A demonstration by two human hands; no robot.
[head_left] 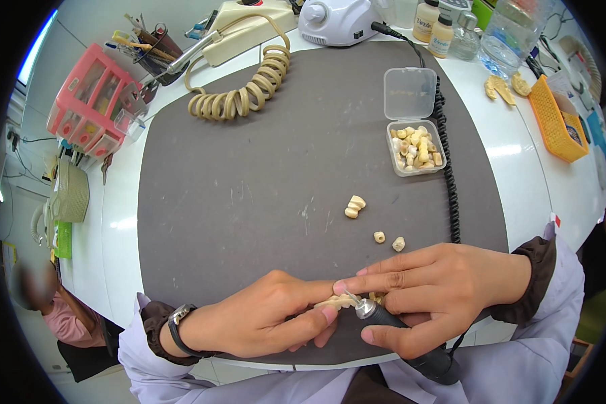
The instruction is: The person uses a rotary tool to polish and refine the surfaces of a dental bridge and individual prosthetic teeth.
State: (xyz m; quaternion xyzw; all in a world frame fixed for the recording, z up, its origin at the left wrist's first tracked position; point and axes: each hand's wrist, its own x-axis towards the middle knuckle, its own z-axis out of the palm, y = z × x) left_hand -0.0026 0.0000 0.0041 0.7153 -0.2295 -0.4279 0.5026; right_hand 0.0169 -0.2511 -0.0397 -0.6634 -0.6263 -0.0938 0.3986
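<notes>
At the near edge of the dark mat, my left hand (266,316) pinches a cream dental piece (340,301) with tooth-like bumps along it. My right hand (444,279) is closed round a black rotary handpiece (431,362) with a silver nose. The thin bur at its tip points at the dental piece; whether they touch I cannot tell. The right fingertips meet the left hand there and hide part of the work. Just beyond lie two single cream model teeth, one small (379,237) and one larger (398,244), and a joined tooth block (355,206).
A lidded clear box (416,168) of tooth pieces stands open beside a coiled black cord (450,175). Behind are a beige coiled hose (242,97), a white control unit (337,21) and bottles (441,35). Pink drawers (81,101) stand left, a yellow basket (552,124) right. Someone sits at far left.
</notes>
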